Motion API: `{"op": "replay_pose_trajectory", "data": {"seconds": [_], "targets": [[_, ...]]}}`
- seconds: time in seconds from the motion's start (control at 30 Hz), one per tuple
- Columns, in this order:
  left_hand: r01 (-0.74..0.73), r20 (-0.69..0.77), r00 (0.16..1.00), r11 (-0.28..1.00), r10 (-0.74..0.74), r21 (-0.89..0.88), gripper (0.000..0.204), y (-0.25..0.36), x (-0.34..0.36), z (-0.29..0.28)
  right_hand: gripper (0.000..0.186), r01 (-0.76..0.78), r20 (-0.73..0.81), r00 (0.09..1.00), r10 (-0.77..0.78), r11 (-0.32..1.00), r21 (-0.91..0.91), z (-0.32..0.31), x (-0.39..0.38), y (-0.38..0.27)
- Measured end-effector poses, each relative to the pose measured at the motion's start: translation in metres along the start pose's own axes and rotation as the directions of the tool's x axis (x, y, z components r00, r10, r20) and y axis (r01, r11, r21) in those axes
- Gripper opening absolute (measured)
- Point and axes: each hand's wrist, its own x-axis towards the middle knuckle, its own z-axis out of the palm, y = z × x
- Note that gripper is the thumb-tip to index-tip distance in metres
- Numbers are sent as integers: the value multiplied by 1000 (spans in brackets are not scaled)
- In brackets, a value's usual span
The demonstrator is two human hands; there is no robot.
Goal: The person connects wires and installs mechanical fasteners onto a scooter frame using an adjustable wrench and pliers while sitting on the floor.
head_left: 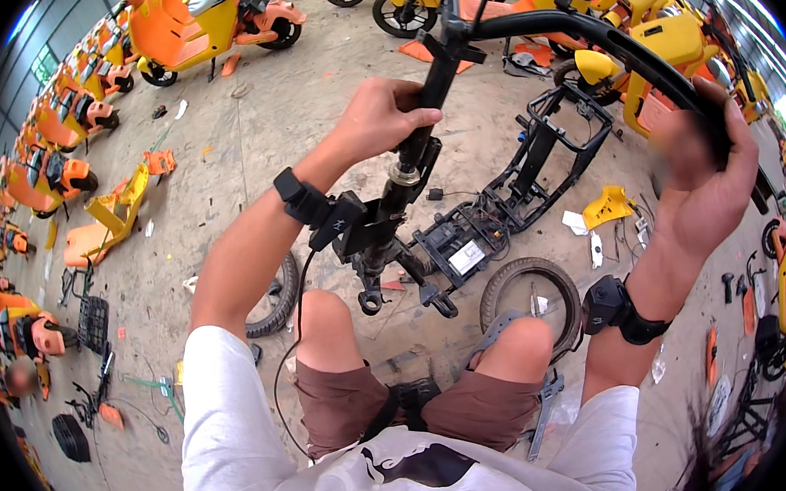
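Creased brown cloth shorts [350,398] at six o'clock. Beyond, around centre, a scuffed black metal column [435,81] with a dull silver collar [403,176]. Leans near upright, top toward half past twelve, forked foot pointing down to six. From its upper part, a smooth curved black tube [612,39], arcing round to three o'clock. Clasps the column with the left hand [385,117], at twelve; curls the right hand [708,165] over the tube, just short of three, fingers partly blurred. Farther, a treaded rubber tyre [489,302] at four; an angular tubular frame [528,175] at two, with a white label [467,257], print too small to read. Farthest, glossy yellow-and-orange scooters [169,43].
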Motion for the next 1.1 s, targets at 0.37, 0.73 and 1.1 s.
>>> {"op": "replay_pose_trajectory", "data": {"seconds": [0.37,0.73,1.1], "targets": [[28,-195,980,1000,-30,-15,37,4,-5,11,38,-145,244,962,120,986,88,-35,52,31],[6,-93,995,991,-19,-135,39,1,-6,1,36,-118,176,980,92,983,142,-6,21,14],[88,56,993,973,-102,213,52,-20,-50,-25,37,-217,21,976,218,947,235,7,16,11]]}}
